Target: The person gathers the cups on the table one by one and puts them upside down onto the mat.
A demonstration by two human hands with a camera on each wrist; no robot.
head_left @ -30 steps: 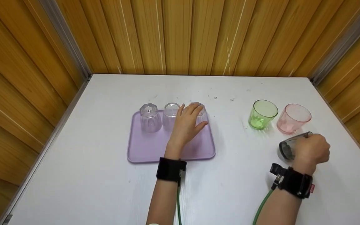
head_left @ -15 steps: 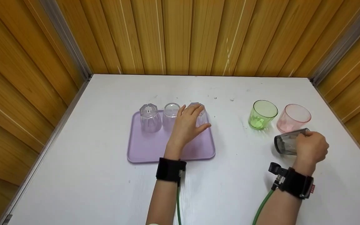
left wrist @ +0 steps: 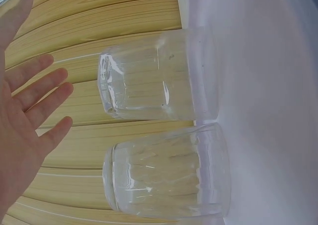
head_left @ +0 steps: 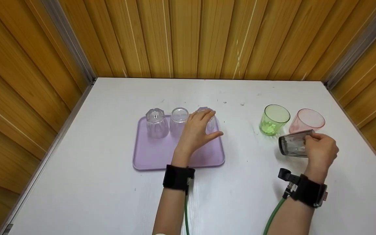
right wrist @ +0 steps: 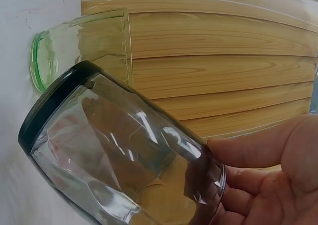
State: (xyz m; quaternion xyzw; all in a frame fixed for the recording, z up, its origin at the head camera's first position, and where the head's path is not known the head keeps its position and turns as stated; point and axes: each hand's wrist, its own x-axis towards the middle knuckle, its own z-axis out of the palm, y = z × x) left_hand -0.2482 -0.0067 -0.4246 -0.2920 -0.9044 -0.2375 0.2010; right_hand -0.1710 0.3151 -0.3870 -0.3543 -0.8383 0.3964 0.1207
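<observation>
My right hand (head_left: 321, 150) pinches a smoky grey glass (head_left: 293, 145) near its rim, thumb on one side and fingers on the other. The glass lies tipped on its side in the grip, its thick dark base pointing left. In the right wrist view the grey glass (right wrist: 119, 150) overlaps a green glass (right wrist: 79, 46). My left hand (head_left: 195, 132) hovers over a purple tray (head_left: 152, 156) with fingers and thumb spread. Three clear glasses stand upside down along the tray's back: the left one (head_left: 157, 125), the middle one (head_left: 177, 122) and the right one (head_left: 211, 123), partly hidden by my fingers.
Upright beyond the grey glass stand a green tumbler (head_left: 274, 120) and a pink tumbler (head_left: 308, 120), the pink one partly covered. Wood-pattern walls (head_left: 184, 39) enclose the white table (head_left: 77, 182) at the back and sides. A green cable (head_left: 274, 212) trails from my right wrist.
My right hand has moved left and slightly away from me, bringing the grey glass up and tilting it further onto its side. My left thumb has spread outward a little.
</observation>
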